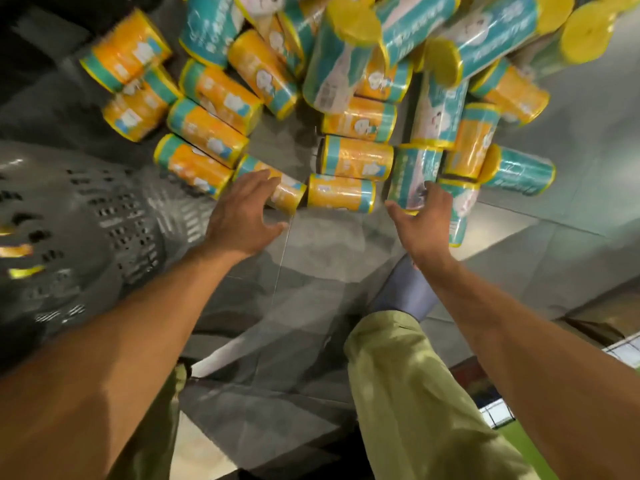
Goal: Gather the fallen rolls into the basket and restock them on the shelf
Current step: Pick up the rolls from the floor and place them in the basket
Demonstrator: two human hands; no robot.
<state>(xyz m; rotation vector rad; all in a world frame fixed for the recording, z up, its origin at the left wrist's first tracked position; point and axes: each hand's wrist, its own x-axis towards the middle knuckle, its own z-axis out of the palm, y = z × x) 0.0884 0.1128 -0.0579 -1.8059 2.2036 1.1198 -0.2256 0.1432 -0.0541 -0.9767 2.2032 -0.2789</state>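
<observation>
Short orange-and-teal plastic-wrapped cylindrical rolls (356, 157) lay on their sides in loose rows across the middle and far left of the grey tiled floor (311, 306). Taller teal-wrapped rolls (443, 109) with yellow ends were heaped at the far right, some upright, some tilted. The blurred grey perforated plastic basket (114, 220) sat at the near left, just beside the nearest rolls.

You are looking down at a gray floor (311, 306). Lots of rolls (356, 157) are lying on it in a messy heap, some orange and some teal. You are reaching out with both hands. Your left hand (242, 216) is spreading its fingers over an orange roll (289, 195) at the near edge of the heap. Your right hand (420, 223) is touching a teal roll (414, 174), with its thumb sticking out wide. A gray basket (86, 237) with little holes is sitting on your left, looking blurry. Your green trouser leg (415, 393) and blue shoe (405, 292) are showing below your right arm.
</observation>
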